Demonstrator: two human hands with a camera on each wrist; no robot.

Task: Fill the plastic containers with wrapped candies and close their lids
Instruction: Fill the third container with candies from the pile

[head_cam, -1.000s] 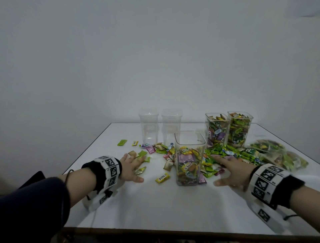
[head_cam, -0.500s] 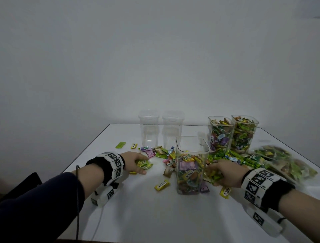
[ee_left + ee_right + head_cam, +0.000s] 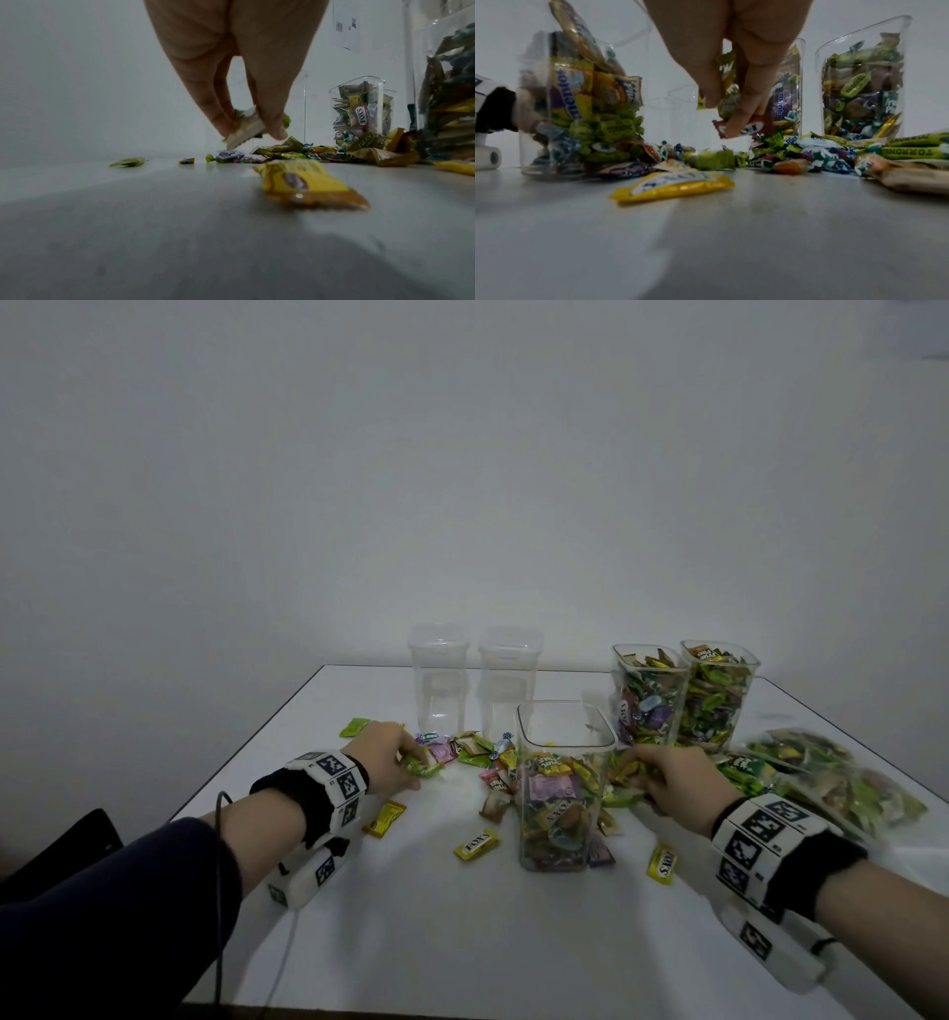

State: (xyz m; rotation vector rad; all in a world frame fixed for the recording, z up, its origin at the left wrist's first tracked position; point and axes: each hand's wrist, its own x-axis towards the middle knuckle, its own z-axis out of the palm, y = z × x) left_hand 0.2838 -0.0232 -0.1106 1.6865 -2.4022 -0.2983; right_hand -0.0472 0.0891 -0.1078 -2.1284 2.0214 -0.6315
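Observation:
A clear open container (image 3: pixel 565 783), about two-thirds full of wrapped candies, stands mid-table. Left of it my left hand (image 3: pixel 395 757) pinches a few green and white candies (image 3: pixel 246 125) between thumb and fingers just above the table. Right of the container my right hand (image 3: pixel 662 775) grips a bunch of candies (image 3: pixel 731 95), a red one among them, lifted off the loose pile (image 3: pixel 795 154). Two full containers (image 3: pixel 649 693) (image 3: pixel 716 690) stand without lids at the back right. Two empty containers (image 3: pixel 439 680) (image 3: pixel 508 683) stand at the back.
Loose yellow candies (image 3: pixel 476 845) (image 3: pixel 661 862) (image 3: pixel 385 818) lie on the white table (image 3: pixel 462 942) near the front container. Clear bags of candies (image 3: pixel 847 778) lie at the right edge. A dark object (image 3: pixel 61 845) sits beyond the table's left edge.
Both hands went from lying flat and spread on the table to curled round candies and slightly raised. The left moved further back; the right pulled in beside the front container.

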